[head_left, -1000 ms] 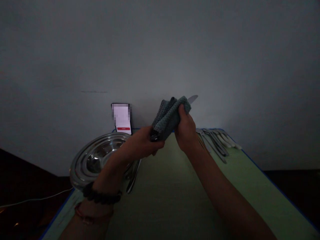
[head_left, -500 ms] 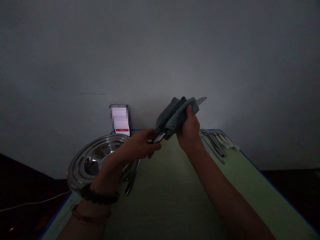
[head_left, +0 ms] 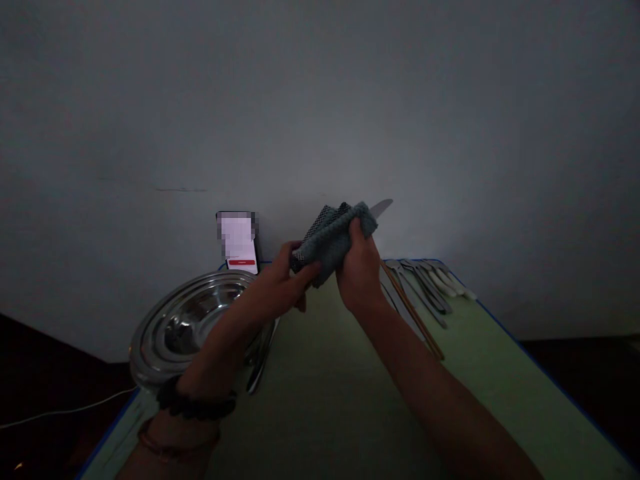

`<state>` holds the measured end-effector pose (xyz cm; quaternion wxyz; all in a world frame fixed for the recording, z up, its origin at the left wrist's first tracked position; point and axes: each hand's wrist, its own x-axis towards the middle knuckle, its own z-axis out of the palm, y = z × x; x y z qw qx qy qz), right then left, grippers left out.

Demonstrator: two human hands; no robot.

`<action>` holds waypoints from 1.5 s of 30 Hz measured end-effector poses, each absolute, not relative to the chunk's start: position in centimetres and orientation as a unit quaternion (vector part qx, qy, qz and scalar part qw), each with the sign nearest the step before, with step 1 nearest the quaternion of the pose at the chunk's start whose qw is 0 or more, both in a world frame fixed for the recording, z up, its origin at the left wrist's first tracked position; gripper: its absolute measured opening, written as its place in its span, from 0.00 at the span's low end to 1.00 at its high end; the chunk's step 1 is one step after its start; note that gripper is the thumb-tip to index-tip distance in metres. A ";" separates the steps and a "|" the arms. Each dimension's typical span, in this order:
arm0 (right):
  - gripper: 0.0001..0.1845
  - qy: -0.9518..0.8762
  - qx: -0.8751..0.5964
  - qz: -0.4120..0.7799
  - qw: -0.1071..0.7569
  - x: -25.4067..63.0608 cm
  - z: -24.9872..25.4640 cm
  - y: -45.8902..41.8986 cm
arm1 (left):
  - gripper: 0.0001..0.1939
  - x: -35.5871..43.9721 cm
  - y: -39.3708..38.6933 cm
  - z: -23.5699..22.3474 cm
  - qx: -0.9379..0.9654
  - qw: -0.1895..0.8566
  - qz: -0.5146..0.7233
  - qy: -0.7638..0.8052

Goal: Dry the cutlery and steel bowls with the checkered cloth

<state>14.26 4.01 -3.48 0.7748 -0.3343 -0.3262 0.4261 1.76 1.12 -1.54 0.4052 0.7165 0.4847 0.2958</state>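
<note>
A grey-green cloth [head_left: 330,252] with a dark checked side is folded around a table knife, above the far part of the table. Only the rounded tip of the table knife's blade [head_left: 384,207] sticks out at the upper right. My right hand [head_left: 361,273] is closed round the cloth and the blade inside it, thumb on top. At the lower left end, my left hand [head_left: 284,283] is closed on the handle end, with fingers and thumb against the cloth. The handle itself is hidden.
Nested steel bowls [head_left: 145,333] stand at the table's left, with dark-handled cutlery [head_left: 261,367] beside them. A lit phone [head_left: 240,240] leans on the wall. Chopsticks [head_left: 417,317], metal utensils [head_left: 425,287] and white spoons [head_left: 450,283] lie on the right.
Both hands moved right with the cloth and knife, then back left. The handle showed briefly half a second ago and is covered again. Chopsticks at the right have come into fuller view.
</note>
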 end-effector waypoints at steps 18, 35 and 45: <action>0.33 -0.314 -0.419 0.417 0.743 14.5 -4.1 4.2 | 0.17 1.4 1.0 -1.5 0.685 0.531 0.238 0.438; 0.26 -0.258 -0.443 0.367 0.776 16.8 -2.4 3.8 | 0.20 0.3 -1.0 0.0 0.743 0.488 0.118 0.441; 0.26 -0.225 -0.378 0.388 0.810 15.0 -3.4 4.2 | 0.21 0.3 0.3 -0.9 0.770 0.449 0.093 0.443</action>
